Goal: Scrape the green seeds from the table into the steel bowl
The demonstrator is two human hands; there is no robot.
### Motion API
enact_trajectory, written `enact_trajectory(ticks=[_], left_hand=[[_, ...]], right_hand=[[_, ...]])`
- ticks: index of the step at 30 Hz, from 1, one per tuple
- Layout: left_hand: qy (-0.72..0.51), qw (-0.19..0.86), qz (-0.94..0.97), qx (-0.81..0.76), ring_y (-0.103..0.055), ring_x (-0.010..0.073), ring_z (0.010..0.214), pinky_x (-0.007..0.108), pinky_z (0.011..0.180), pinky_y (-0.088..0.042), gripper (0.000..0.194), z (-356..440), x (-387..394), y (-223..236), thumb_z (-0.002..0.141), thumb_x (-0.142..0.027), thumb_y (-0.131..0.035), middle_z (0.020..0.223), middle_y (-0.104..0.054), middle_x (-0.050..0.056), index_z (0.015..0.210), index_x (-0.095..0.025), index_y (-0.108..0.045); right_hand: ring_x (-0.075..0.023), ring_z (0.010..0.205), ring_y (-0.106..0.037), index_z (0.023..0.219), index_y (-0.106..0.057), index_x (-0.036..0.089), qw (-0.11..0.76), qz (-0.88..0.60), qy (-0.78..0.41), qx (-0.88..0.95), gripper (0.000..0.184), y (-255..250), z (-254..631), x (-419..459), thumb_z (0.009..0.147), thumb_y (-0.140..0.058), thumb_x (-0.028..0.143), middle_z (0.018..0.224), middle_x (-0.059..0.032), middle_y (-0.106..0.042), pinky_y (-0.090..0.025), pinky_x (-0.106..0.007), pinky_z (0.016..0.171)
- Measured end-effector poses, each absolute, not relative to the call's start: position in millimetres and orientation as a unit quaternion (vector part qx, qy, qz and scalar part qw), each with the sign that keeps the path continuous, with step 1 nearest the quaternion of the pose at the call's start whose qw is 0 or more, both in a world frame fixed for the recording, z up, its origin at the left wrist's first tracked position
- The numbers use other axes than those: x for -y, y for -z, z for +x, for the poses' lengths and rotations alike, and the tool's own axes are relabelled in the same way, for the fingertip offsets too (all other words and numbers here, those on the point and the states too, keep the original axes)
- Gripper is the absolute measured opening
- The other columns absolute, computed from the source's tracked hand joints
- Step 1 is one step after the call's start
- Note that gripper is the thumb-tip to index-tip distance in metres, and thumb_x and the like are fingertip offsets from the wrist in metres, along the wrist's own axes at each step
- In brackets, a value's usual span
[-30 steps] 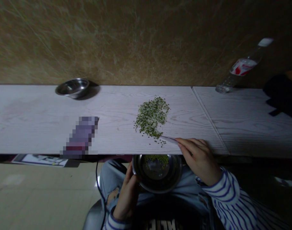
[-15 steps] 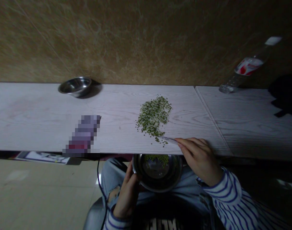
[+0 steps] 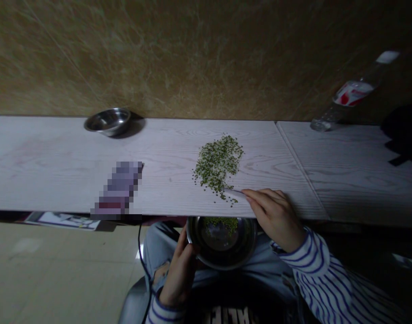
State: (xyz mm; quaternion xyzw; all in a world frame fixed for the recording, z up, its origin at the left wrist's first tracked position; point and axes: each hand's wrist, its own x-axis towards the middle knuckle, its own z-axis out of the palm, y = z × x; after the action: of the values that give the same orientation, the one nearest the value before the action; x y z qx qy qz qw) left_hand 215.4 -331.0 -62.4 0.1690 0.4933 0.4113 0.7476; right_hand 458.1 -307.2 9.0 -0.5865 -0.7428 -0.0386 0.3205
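Small green beans [image 3: 216, 162], like mung beans, lie spread in a loose patch on the pale wooden counter. My right hand [image 3: 275, 216] pinches a thin, pale, flat-looking tool [image 3: 235, 192], its kind too unclear to name. The tool's far end touches the lower edge of the bean patch. Below the counter's front edge, my left hand [image 3: 180, 265] grips the left rim of a steel bowl [image 3: 222, 263] held over my lap. More green beans sit inside that bowl along its far side, partly hidden by the counter edge.
A second steel bowl [image 3: 107, 122] stands near the wall at left. A blurred-out purple flat object [image 3: 119, 186] lies near the front edge. At right are a plastic bottle [image 3: 352, 94] with a white cap and a dark item [image 3: 403, 135]. A cable [image 3: 140, 252] hangs beside my leg.
My right hand has shifted slightly left with the tool, whose end reaches a little further into the lower beans. My left hand and its bowl look unchanged.
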Motion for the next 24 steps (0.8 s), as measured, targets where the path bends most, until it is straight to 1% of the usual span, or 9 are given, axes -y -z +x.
enact_trajectory(ticks=[3, 8, 15, 21, 24], left_hand=[[-0.41, 0.752, 0.162, -0.49, -0.053, 0.0331, 0.13, 0.041, 0.095, -0.052, 0.077, 215.4, 330.9, 63.1, 0.077, -0.026, -0.069, 0.147, -0.056, 0.008, 0.15, -0.03, -0.043], [-0.418, 0.748, 0.157, -0.492, -0.054, 0.0343, 0.128, 0.043, 0.096, -0.051, 0.08, 216.3, 329.7, 63.5, 0.072, -0.022, -0.071, 0.146, -0.057, 0.01, 0.149, -0.029, -0.046], [-0.409, 0.738, 0.172, -0.508, -0.056, 0.0323, 0.125, 0.039, 0.09, -0.054, 0.077, 215.4, 330.6, 62.4, 0.074, -0.027, -0.071, 0.145, -0.058, 0.007, 0.147, -0.032, -0.048], [-0.425, 0.744, 0.155, -0.491, -0.047, 0.0284, 0.136, 0.034, 0.101, -0.047, 0.077, 215.7, 329.6, 62.1, 0.073, -0.022, -0.071, 0.145, -0.058, 0.005, 0.146, -0.03, -0.049], [-0.425, 0.747, 0.154, -0.487, -0.046, 0.0287, 0.137, 0.036, 0.103, -0.046, 0.076, 215.7, 329.7, 60.7, 0.074, -0.022, -0.071, 0.146, -0.058, 0.005, 0.146, -0.03, -0.049]], right_hand=[[-0.0176, 0.08, -0.069, 0.108, -0.071, 0.019, 0.312, -0.586, 0.034, 0.747, 0.023, -10.6, 456.8, 308.1, 0.096, -0.052, 0.014, 0.088, -0.0053, -0.077, -0.045, -0.033, 0.074], [-0.0184, 0.083, -0.069, 0.108, -0.071, 0.019, 0.322, -0.589, 0.052, 0.739, 0.024, -12.2, 456.2, 304.0, 0.096, -0.051, 0.014, 0.092, -0.0064, -0.078, -0.046, -0.034, 0.075], [-0.0173, 0.081, -0.068, 0.109, -0.071, 0.018, 0.302, -0.575, 0.04, 0.759, 0.023, -12.0, 454.0, 306.4, 0.097, -0.051, 0.014, 0.087, -0.0052, -0.077, -0.044, -0.033, 0.074], [-0.0176, 0.081, -0.069, 0.108, -0.07, 0.018, 0.319, -0.576, 0.042, 0.751, 0.022, -14.2, 456.7, 310.1, 0.095, -0.054, 0.012, 0.087, -0.005, -0.076, -0.044, -0.033, 0.075], [-0.0175, 0.081, -0.068, 0.109, -0.071, 0.018, 0.314, -0.578, 0.027, 0.752, 0.022, -12.0, 455.2, 309.4, 0.095, -0.055, 0.012, 0.088, -0.0051, -0.076, -0.044, -0.033, 0.076]])
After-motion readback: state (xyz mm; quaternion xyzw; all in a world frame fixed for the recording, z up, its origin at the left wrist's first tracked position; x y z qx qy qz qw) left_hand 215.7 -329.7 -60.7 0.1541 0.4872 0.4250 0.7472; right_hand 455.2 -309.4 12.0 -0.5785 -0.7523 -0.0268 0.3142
